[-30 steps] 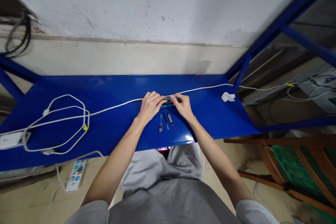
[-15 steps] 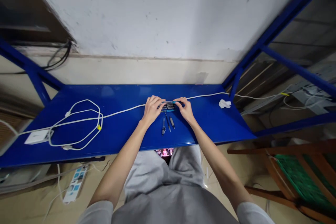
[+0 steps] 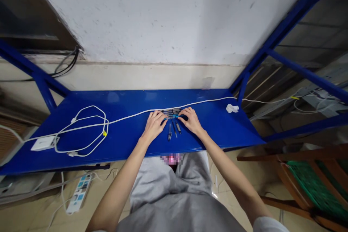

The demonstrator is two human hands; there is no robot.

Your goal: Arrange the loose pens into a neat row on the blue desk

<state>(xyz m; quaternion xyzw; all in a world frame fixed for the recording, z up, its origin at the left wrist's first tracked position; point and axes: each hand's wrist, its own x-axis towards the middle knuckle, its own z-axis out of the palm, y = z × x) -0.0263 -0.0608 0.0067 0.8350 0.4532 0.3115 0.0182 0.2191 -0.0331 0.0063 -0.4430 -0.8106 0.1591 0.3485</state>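
Observation:
Several pens (image 3: pixel 170 111) lie side by side across the blue tabletop, between my two hands. At the near side of this row is a blue pen (image 3: pixel 172 117). My left hand (image 3: pixel 155 125) has its thumb and fingers at the left end of the blue pen. At its other end, my right hand (image 3: pixel 190 120) pinches with curled fingers. Closer to me, a clear pen (image 3: pixel 169 132), a thin dark pen (image 3: pixel 174 129) and a grey pen (image 3: pixel 178 127) point toward the front edge. My fingers hide the ends of the row.
A white cable (image 3: pixel 130 117) runs across the blue table (image 3: pixel 119 101) behind the pens and loops at the left by a white box (image 3: pixel 45 143). Crumpled white tissue (image 3: pixel 232 108) lies at the right. Blue frame posts flank the table; a wooden chair (image 3: pixel 288 185) stands lower right.
Both hands have come down from the back of the row toward its near side, now at the blue pen. More pens and the cable behind them show. The view has shifted slightly.

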